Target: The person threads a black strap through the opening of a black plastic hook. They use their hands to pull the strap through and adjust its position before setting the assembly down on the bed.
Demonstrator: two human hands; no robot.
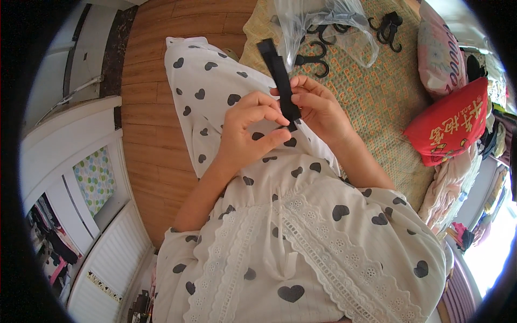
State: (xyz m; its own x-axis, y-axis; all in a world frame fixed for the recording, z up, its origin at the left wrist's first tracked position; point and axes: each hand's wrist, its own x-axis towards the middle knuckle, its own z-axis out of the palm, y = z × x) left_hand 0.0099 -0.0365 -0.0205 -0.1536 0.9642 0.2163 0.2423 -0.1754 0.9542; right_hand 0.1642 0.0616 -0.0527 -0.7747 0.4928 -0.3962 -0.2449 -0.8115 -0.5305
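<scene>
- While my right hand [323, 110] pinches a flat black strip [281, 81], my left hand [247, 129] pinches its lower end.
- Black hooks [391, 22] lie near a clear plastic bag [291, 24].

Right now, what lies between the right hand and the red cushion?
In the head view, only the patterned mat shows between the right hand and the red cushion.

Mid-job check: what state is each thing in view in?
Black strip: held up, slanted
Left hand: pinching its near end
Right hand: pinching its lower half
Clear plastic bag: crumpled
Black hooks: loose, some outside the bag
Red cushion: tilted
</scene>
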